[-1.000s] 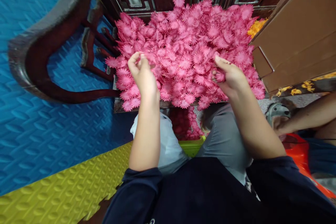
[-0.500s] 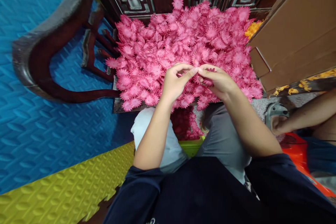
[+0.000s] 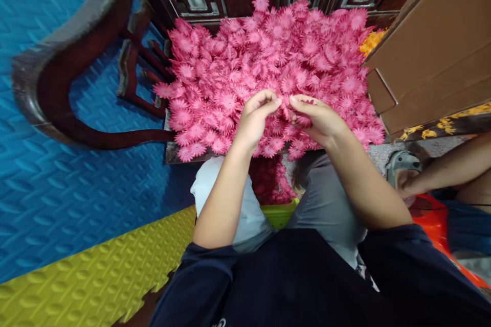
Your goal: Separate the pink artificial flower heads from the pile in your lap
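Observation:
A thick heap of pink artificial flowers (image 3: 230, 102), petals spread like daisies, covers the dark wooden seat in front of me. Above the heap's near side, my left hand (image 3: 255, 117) is closed, thumb and forefinger pinched together; whatever is between the tips is too small to name. A short gap to its right, my right hand (image 3: 318, 117) is curled with thumb against forefinger. Darker pink petals (image 3: 304, 120) show inside its bent fingers, partly hidden by them. Pink petals also show between the two hands, hard to tell from the heap behind.
A curved wooden armrest (image 3: 49, 87) rises at left over blue foam matting (image 3: 115, 199). A cardboard box (image 3: 433, 46) stands at right, with yellow flowers (image 3: 371, 42) beside it. Between my knees sits a green-rimmed container (image 3: 279, 214) with pink pieces. Another person's leg (image 3: 448, 163) is at right.
My fingertips, which were touching, have come apart. The left hand has shifted slightly left; the right hand has hardly moved.

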A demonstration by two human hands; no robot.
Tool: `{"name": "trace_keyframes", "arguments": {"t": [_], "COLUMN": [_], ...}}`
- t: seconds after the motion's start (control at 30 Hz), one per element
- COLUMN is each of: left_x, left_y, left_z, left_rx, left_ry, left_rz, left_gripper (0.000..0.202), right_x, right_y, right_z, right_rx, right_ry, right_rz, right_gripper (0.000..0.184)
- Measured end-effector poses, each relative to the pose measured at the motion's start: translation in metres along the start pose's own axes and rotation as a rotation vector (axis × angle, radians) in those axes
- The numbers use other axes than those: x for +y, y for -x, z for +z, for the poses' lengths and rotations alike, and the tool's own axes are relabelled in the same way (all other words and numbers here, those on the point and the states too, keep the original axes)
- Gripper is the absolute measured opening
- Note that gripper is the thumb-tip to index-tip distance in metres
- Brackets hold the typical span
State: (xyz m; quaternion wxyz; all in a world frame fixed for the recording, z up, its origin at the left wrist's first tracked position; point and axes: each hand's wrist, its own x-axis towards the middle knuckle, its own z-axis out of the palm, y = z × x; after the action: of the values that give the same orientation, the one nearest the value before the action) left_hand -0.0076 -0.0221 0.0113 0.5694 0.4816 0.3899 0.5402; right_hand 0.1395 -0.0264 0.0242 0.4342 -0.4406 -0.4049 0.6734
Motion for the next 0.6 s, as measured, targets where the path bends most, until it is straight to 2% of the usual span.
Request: {"name": "trace_keyframes", "arguments": {"t": [0.4,0.5,0.6], "left_x": [-0.007,-0.007,-0.003], "left_y": [-0.007,-0.006,-0.009], "left_z": [-0.007,-0.004,-0.014], "left_rx": [0.336,0.416,0.578], "left_ry": [-0.085,-0.097,-0.025], "left_rz": [0.269,0.302,0.334], "left_gripper": [0.041,0.041,0.033], "right_x": [0.009,0.012,0.012], "right_y": [-0.008,-0.009,-0.014], "right_z": [-0.001,-0.001,-0.011], "right_rx": [0.176,0.205,0.267], "right_ry": [0.007,0.031,0.055], "right_rz": [-0.084,-0.099,-0.119], "right_gripper": [0.037,0.039,0.042]}}
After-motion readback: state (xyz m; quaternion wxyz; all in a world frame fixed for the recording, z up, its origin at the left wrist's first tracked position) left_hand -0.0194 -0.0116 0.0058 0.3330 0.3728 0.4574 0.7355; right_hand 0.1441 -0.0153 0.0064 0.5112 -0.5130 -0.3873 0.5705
